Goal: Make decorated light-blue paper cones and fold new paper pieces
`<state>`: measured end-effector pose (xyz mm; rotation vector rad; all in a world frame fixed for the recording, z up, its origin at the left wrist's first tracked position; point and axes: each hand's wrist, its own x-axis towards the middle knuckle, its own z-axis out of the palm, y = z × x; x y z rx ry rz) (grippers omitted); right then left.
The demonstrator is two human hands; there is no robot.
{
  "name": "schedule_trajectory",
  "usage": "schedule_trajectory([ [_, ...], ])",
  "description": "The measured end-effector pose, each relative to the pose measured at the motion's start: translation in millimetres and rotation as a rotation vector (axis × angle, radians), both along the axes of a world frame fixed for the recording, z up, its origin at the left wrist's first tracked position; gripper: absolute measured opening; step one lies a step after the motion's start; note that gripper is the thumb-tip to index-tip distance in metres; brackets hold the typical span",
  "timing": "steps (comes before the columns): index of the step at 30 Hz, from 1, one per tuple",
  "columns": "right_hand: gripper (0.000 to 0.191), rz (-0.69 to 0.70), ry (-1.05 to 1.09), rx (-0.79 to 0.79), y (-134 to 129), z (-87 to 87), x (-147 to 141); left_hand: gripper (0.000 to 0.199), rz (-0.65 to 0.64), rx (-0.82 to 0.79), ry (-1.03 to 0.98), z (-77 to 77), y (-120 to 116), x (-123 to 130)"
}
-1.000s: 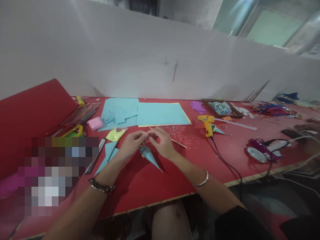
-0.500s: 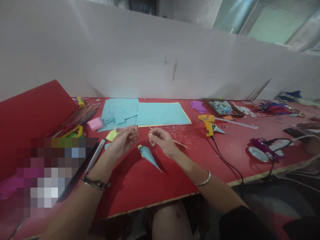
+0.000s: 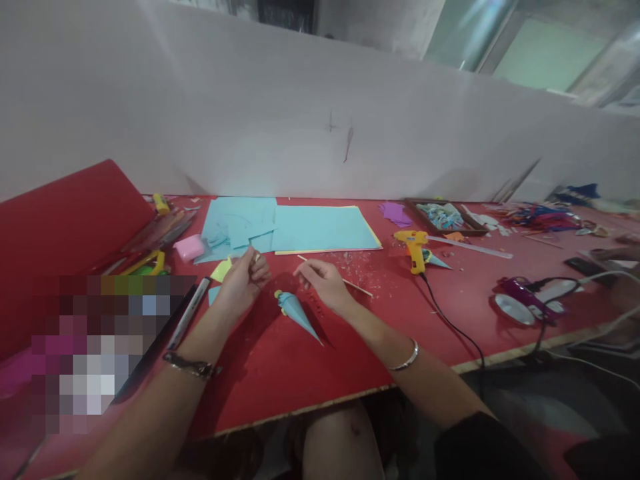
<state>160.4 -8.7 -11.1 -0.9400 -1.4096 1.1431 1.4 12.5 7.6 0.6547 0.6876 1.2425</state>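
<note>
My left hand [image 3: 245, 281] is closed in a pinch above the table, with a tiny pale bit at its fingertips that is too small to name. Facing it, my right hand [image 3: 324, 283] has its fingers curled and thumb pressed in; whatever it may hold is hidden. Between and just below them, a light-blue paper cone [image 3: 299, 315] lies on the red table, its point toward me and a small yellow piece at its wide end. Behind my right hand a thin wooden stick [image 3: 359, 288] lies partly covered.
Blue paper sheets [image 3: 325, 227] lie at the back. A yellow glue gun [image 3: 414, 250] rests to the right near another blue cone [image 3: 440, 261], its cord crossing the table edge. A marker [image 3: 189, 312] and pink case [image 3: 189, 248] are left; a purple device [image 3: 533, 298] sits far right.
My left hand has shifted slightly left, widening the gap between the hands. The small pale piece seen at my right fingertips earlier no longer shows. The cone stays in place.
</note>
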Motion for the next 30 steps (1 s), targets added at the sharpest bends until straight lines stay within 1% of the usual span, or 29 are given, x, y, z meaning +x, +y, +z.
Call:
schedule_trajectory([
  [4, 0.016, -0.028, -0.017, 0.022, 4, -5.3, 0, 0.013, 0.059, -0.005, -0.085, -5.1, 3, 1],
  [5, 0.015, -0.029, -0.021, 0.026, 5, -6.0, 0, 0.013, 0.062, -0.024, -0.1, -5.5, 3, 1],
  [9, 0.016, -0.041, -0.055, 0.031, 6, -6.1, 1, 0.031, 0.003, -0.091, -0.166, -2.3, 1, 0],
  [13, 0.016, -0.056, -0.126, 0.061, 5, -6.2, 2, 0.034, -0.025, -0.086, -0.147, 2.2, 0, -4],
  [15, 0.016, -0.058, -0.161, 0.088, 5, -7.0, 2, 0.035, -0.011, -0.072, -0.135, 2.5, 0, -5],
  [19, 0.017, -0.061, -0.202, 0.127, 7, -9.0, 3, 0.03, 0.086, 0.031, -0.035, -0.5, 1, -2],
  [21, 0.017, -0.062, -0.216, 0.139, 7, -9.7, 4, 0.03, 0.111, 0.062, 0.001, -1.8, 2, 0],
  [24, 0.018, -0.061, -0.24, 0.143, 8, -10.1, 5, 0.026, 0.08, 0.044, -0.041, -1.0, 1, 1],
  [28, 0.019, -0.063, -0.253, 0.156, 8, -10.4, 5, 0.011, 0.001, -0.017, -0.152, 4.1, -5, -2],
  [30, 0.019, -0.06, -0.253, 0.166, 8, -10.8, 5, 0.01, -0.044, -0.024, -0.199, 6.8, -7, -4],
])
